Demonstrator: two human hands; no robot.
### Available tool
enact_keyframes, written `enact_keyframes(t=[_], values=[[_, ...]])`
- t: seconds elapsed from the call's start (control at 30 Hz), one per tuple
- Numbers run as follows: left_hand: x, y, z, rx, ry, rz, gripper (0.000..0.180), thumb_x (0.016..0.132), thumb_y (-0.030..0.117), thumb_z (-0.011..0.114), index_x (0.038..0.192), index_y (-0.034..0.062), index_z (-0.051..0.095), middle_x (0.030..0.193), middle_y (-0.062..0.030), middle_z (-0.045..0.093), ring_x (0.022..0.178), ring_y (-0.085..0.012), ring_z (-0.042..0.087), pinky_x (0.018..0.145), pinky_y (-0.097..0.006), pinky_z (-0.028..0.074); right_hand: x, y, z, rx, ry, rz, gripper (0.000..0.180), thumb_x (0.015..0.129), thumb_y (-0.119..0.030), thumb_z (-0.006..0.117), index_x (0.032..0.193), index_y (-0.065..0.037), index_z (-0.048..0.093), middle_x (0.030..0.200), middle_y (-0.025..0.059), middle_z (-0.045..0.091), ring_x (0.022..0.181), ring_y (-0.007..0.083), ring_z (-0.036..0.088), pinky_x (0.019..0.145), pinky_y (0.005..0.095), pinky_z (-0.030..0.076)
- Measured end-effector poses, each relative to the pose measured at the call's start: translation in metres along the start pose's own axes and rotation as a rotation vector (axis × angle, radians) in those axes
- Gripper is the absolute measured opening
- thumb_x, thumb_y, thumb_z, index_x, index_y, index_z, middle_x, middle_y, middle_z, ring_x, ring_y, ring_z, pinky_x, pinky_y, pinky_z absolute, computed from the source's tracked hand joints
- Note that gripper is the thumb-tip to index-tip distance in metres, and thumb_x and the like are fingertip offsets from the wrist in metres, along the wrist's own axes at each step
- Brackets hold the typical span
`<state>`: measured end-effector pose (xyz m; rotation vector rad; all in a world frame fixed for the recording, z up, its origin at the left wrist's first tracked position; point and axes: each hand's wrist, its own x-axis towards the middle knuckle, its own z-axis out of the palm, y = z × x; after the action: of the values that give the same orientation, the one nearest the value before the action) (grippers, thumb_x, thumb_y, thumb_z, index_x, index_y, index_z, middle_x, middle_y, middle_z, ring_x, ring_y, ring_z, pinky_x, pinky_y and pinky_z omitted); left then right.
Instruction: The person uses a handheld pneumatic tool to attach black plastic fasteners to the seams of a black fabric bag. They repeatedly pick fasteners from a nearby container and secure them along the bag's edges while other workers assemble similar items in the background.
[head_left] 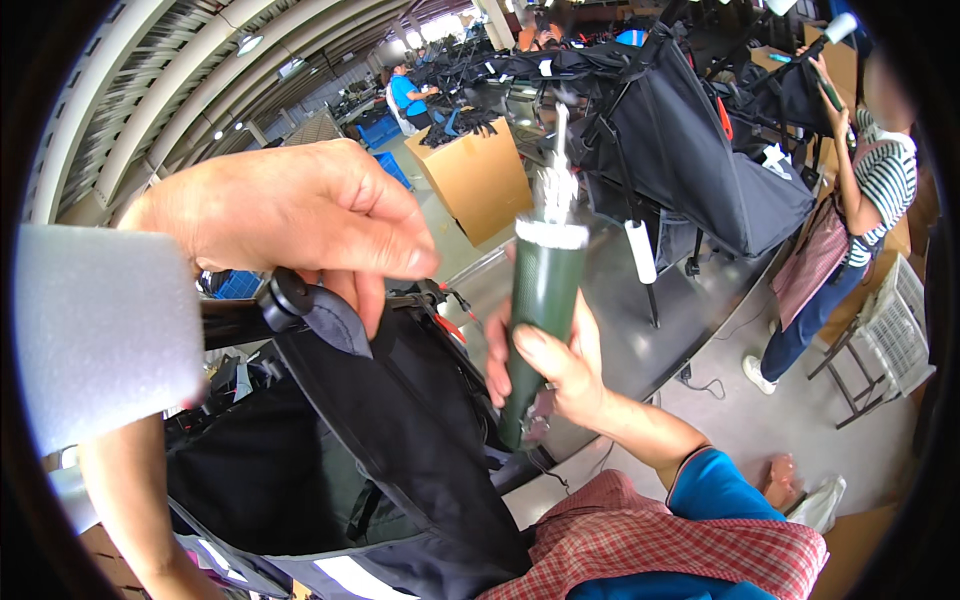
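My right hand (565, 365) is wrapped round a green electric screwdriver (543, 275), a cylinder with its blurred metal tip pointing up. Over a black fabric frame, my left hand (300, 215) has its thumb and fingers pressed together by a black plastic end piece (287, 298) and a grey-black fabric tab (338, 322). Whatever may sit between those fingertips is too hidden to name. Below both hands the black fabric body (400, 420) sags open like a bag. The screwdriver is apart from the fabric tab.
A white foam sleeve (110, 335) looms close at the left. Beyond the grey worktable (640, 350) stand another black fabric frame (690, 150) and a cardboard box (475, 185). At the right, a person (850, 200) holds a green tool near a white chair (885, 325).
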<state>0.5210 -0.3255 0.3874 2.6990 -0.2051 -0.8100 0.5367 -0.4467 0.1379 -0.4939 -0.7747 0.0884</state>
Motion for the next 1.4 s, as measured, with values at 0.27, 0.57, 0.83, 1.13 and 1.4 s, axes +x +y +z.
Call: enact_keyframes(t=[0.27,0.57,0.83,1.13,1.4], values=[[-0.006,-0.040,0.042,-0.536,0.605,0.524,0.053,0.100,0.041,0.035,0.095,-0.0050,0.060,0.053,-0.0156,0.059,0.039,-0.0197,0.056,0.039,-0.026,0.046,0.029,0.005,0.047,0.270,-0.198,0.103,0.054,0.092,-0.018,0.053,0.135,-0.004,0.025,0.115,0.0268,0.058,0.055,0.0204,0.061,0.043,0.0302,0.051],[-0.033,-0.091,0.095,-0.689,0.869,0.631,0.052,0.082,0.017,0.057,0.130,-0.0003,0.047,0.120,-0.0138,0.059,0.112,-0.0212,0.055,0.098,-0.034,0.039,0.028,0.026,0.050,0.268,-0.368,0.104,0.067,0.089,-0.009,0.055,0.144,-0.009,0.016,0.133,0.0272,0.046,0.061,0.0210,0.064,0.052,0.0298,0.052],[-0.013,-0.071,0.132,-0.767,0.997,0.784,0.025,0.089,-0.006,0.054,0.112,0.0000,0.048,0.106,-0.0064,0.055,0.095,-0.0140,0.061,0.084,-0.027,0.047,0.024,0.023,0.053,0.202,-0.379,0.165,0.068,0.089,-0.009,0.058,0.143,-0.008,0.018,0.135,0.0226,0.047,0.065,0.0220,0.064,0.052,0.0312,0.052],[-0.003,-0.087,0.135,-0.564,1.298,0.810,0.023,0.089,-0.004,0.061,0.111,-0.0034,0.059,0.106,-0.0120,0.067,0.095,-0.0130,0.061,0.082,-0.023,0.046,-0.029,-0.061,0.025,-0.352,-0.322,0.444,0.085,0.081,-0.016,0.075,0.145,-0.002,0.020,0.107,0.0118,0.058,0.083,0.0173,0.063,0.071,0.0308,0.052],[-0.011,-0.088,0.119,-0.309,1.150,0.885,0.030,0.088,-0.007,0.055,0.118,-0.0097,0.052,0.111,-0.0196,0.063,0.102,-0.0248,0.062,0.091,-0.035,0.048,-0.031,-0.084,0.021,-0.798,-0.535,0.486,0.111,0.070,-0.033,0.084,0.149,-0.005,0.011,0.142,0.0201,0.036,0.126,0.0262,0.044,0.102,0.0355,0.038]])
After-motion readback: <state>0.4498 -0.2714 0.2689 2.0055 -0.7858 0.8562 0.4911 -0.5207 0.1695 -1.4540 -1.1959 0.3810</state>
